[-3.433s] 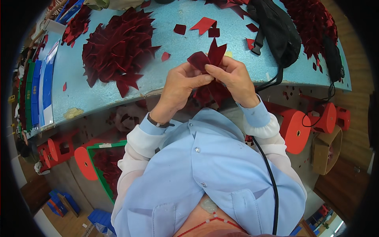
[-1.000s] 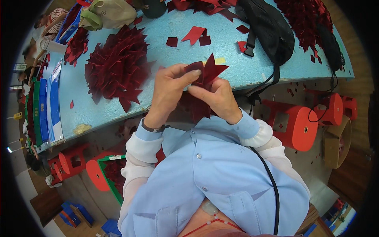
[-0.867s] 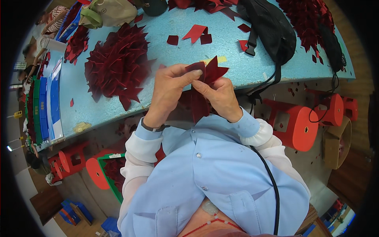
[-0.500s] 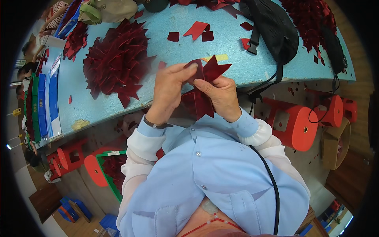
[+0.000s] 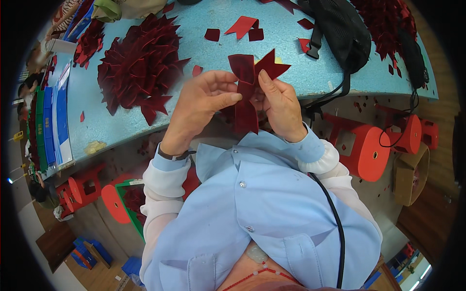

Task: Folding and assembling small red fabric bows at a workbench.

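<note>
A pale blue tabletop (image 5: 87, 99), just one that I can see, curves across in front of the person. Around and below it stand red stools (image 5: 366, 153): three on the right and at least three on the left, where they overlap too much for a sure count. One cardboard box (image 5: 402, 179) sits at the right, and one green crate (image 5: 128, 212) of dark red pieces at the left. At least three dark red heaps (image 5: 138, 68) lie on the tabletop, the fullest left of the hands, with one black bag (image 5: 342, 36) and one slimmer black bundle (image 5: 412, 63) over on the right. Two hands are busy with one velvet bow (image 5: 245, 72), in the air by the tabletop's near edge. The right hand (image 5: 285, 109) has its fingers gripping the bow, thumb against the forked tail (image 5: 273, 65); the left hand (image 5: 196, 104) has curled fingers, thumb tip beside the band (image 5: 246, 90), and I can't make out whether they pinch it. I'd judge the step in hand to be adjusting the bow about its middle; the next move seems to call for a steady, light pinch there. Past it lie one folded ribbon (image 5: 242, 25) and two dark squares (image 5: 212, 34).
</note>
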Motion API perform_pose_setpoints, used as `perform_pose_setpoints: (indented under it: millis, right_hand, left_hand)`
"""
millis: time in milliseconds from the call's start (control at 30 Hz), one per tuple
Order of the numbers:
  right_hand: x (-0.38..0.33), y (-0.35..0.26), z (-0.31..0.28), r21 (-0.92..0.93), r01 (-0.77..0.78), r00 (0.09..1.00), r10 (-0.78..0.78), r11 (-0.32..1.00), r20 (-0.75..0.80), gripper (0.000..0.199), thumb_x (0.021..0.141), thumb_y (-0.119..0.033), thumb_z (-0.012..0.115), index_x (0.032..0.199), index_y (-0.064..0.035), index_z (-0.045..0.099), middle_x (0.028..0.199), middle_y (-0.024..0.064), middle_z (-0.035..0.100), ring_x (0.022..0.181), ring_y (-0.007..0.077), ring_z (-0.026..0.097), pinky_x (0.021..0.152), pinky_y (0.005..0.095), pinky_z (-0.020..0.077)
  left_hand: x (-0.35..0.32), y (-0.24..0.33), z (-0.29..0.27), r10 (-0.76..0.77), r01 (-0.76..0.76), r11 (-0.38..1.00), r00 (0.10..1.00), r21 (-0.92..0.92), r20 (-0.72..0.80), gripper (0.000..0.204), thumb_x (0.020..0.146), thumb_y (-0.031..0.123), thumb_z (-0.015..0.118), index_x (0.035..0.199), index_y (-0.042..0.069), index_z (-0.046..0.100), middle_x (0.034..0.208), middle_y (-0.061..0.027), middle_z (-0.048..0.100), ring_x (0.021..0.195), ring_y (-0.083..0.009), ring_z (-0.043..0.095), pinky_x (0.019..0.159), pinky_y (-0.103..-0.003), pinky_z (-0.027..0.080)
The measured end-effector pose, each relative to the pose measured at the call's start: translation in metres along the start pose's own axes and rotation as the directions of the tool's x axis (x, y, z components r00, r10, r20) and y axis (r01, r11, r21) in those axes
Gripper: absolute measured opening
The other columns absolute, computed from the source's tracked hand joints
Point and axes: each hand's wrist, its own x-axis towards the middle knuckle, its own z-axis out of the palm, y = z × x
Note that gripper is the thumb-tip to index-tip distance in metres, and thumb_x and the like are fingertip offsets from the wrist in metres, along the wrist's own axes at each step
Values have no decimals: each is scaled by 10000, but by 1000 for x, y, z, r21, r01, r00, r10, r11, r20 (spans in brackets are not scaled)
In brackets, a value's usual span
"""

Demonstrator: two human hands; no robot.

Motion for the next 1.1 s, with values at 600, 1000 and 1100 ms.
perform_pose_setpoints:
  millis: [600,1000,1100]
  right_hand:
    - [-9,-26,11,-239,157,984,-130,958,124,195,868,-93,589,986,62,588,824,99,631,645,104,592,599,208,485]
    - [-4,-35,3,-689,692,605,-694,216,390,210,767,54,620,968,-8,611,936,83,618,743,125,580,573,235,465]
    - [4,-33,-3,-666,744,557,-588,40,586,214,735,63,624,938,-3,613,895,88,616,728,124,569,590,235,459]
  left_hand:
    - [-11,6,10,63,-63,998,998,16,5,299,820,12,585,1106,-71,558,1025,-98,620,887,-124,588,772,-244,473]
    - [-15,5,4,-41,63,981,992,-184,121,328,846,-5,544,1170,-57,518,1066,-117,610,939,-159,603,862,-280,479]
    - [-17,9,4,-34,46,995,989,-90,141,322,852,6,543,1170,-46,521,1066,-117,608,916,-155,608,841,-264,489]
